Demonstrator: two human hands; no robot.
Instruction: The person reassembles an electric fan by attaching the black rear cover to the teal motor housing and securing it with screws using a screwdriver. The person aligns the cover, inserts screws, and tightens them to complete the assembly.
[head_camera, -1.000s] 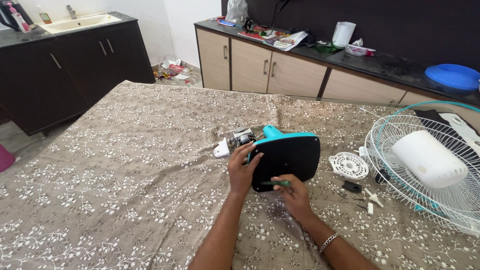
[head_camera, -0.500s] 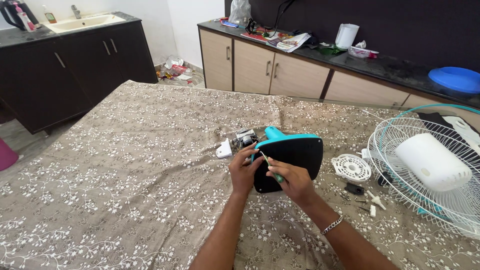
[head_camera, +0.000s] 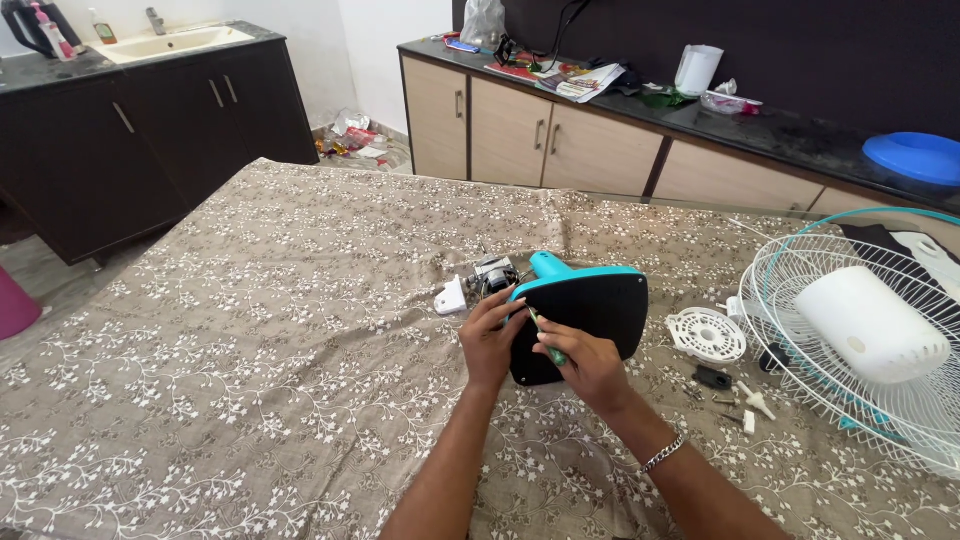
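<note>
**A:** While the left hand (head_camera: 487, 343) is gripping the near edge of the black-and-teal fan base (head_camera: 580, 313), what's the right one doing?

**B:** The right hand (head_camera: 590, 368) is closing around a small green-handled screwdriver (head_camera: 541, 334), its tip is pointing at the base's upper left corner. The base is sitting tipped up mid-tabletop (head_camera: 250, 330), on the floral cloth.

**A:** Other stuff?

**B:** The motor (head_camera: 490, 273) is lying just behind the base, and the white fan guard (head_camera: 850, 340) is resting well off to the right.
</note>
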